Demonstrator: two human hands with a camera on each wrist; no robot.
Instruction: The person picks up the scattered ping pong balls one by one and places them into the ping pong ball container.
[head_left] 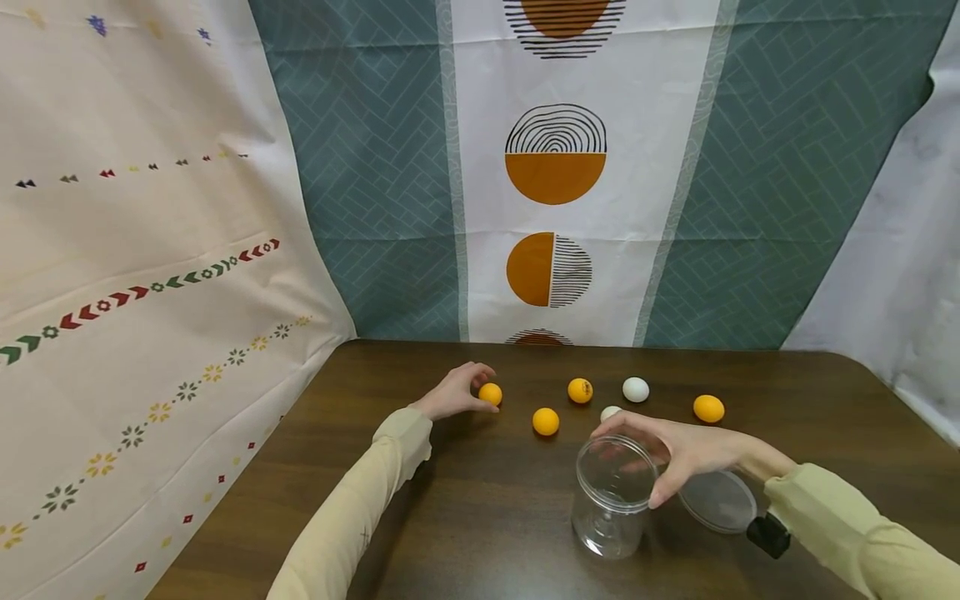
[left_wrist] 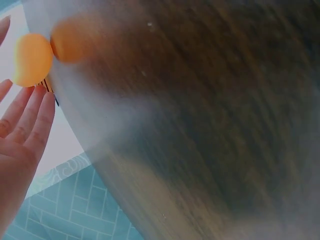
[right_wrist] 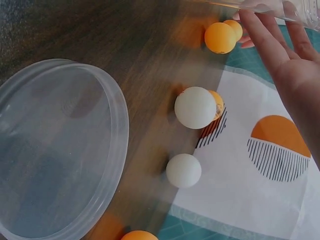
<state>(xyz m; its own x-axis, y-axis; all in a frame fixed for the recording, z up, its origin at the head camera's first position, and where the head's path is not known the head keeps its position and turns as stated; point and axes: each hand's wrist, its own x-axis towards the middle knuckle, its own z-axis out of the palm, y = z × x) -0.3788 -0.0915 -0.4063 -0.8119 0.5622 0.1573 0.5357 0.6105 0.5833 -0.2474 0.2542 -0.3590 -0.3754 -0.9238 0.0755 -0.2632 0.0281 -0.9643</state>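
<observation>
Dark wood table (head_left: 480,517): L hand (head_left: 452,393) curls on orange ball (head_left: 491,393), R hand (head_left: 678,450) grips clear jar (head_left: 611,497) (lid off).

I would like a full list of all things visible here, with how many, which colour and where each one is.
orange balls: four, orange, spread across the far half of the table; the leftmost one touches the left hand.
white balls: two, white, among the orange ones; one is partly hidden behind the right hand.
jar: one, clear plastic, upright and open, near the front middle.
lid: one, clear, lying flat on the table to the right of the jar.
table: one, dark brown wood.
cloths: patterned, cream, teal and white, hanging behind.
left hand: fingers at the leftmost orange ball.
right hand: fingers around the jar's rim.
</observation>
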